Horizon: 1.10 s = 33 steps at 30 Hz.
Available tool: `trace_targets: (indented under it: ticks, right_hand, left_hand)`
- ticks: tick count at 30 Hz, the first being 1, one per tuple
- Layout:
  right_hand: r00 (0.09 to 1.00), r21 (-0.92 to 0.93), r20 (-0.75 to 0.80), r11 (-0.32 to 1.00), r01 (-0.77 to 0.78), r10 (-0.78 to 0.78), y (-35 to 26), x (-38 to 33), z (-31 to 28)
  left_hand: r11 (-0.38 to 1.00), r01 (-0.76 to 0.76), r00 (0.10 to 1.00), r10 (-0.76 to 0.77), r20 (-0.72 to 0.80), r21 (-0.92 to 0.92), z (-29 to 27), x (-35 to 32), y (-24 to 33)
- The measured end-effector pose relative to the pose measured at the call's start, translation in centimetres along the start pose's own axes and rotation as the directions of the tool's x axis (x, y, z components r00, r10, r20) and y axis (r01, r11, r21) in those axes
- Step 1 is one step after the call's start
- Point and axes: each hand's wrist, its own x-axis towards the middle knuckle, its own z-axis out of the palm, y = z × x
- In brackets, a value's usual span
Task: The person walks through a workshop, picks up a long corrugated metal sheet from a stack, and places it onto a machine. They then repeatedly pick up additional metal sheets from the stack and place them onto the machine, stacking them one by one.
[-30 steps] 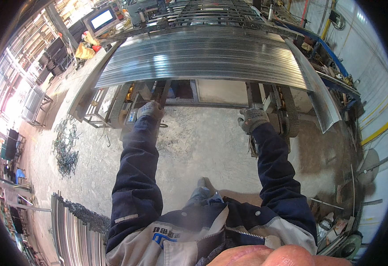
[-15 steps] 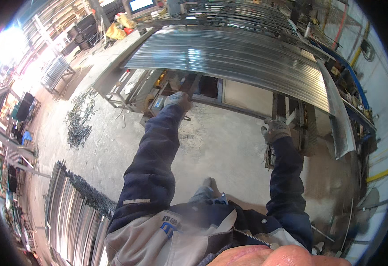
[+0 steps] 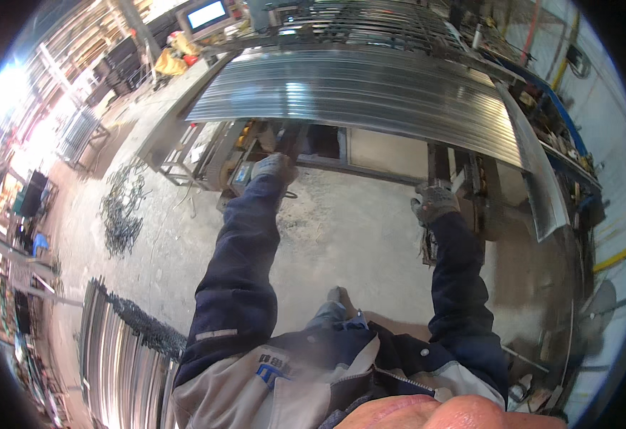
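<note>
Both my hands wear grey work gloves and reach forward at the near side of a metal bench frame. My left hand [image 3: 274, 169] is closed at the near end of a dark metal bar [image 3: 295, 139]. Farther right, my right hand [image 3: 436, 205] has its fingers curled at the end of a second dark bar [image 3: 438, 163]. The undersides of both grips are hidden. Above and beyond the hands, shiny ribbed metal sheeting [image 3: 356, 89] lies across the frame, with a bent metal strip [image 3: 542, 196] hanging down at its right end.
Long metal profiles [image 3: 123, 357] are stacked at lower left. A heap of dark scrap strips [image 3: 121, 214] lies on the concrete floor [image 3: 341, 236]. At the back left stands a lit screen [image 3: 206, 14]. A blue rail [image 3: 553, 100] runs along the right side.
The view has turned slightly, so bench and sheeting sit a little differently in the picture. Both hands remain at the bar ends, with no clear change in grip.
</note>
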Motion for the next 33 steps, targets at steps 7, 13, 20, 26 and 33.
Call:
trace_targets:
  ticks: [7,13,20,26,33]
  right_hand:
    - [0.993,-0.006,0.1,0.998,-0.066,0.067,-0.1,0.0,-0.5]
    - [0.992,-0.034,0.097,0.996,-0.083,0.086,-0.4,-0.1,-0.9]
    - [0.994,-0.047,0.096,0.997,-0.054,0.058,0.0,0.3,-0.3]
    - [0.994,-0.063,0.093,0.997,-0.053,0.059,0.0,0.4,0.0]
    - [0.989,-0.084,0.125,0.994,-0.069,0.079,-0.1,0.3,-0.4]
  left_hand:
    - [1.0,0.011,1.0,-0.011,-0.016,-0.015,0.2,0.0,0.1]
    - [0.998,-0.056,0.998,0.056,-0.022,-0.026,0.9,0.8,-0.5]
    - [0.989,-0.141,0.982,0.134,-0.132,-0.049,1.7,1.1,-1.3]
    - [0.993,-0.104,0.99,0.098,-0.097,-0.052,2.1,1.7,-1.5]
    - [0.993,-0.114,0.991,0.111,-0.081,-0.043,2.2,1.8,-1.6]
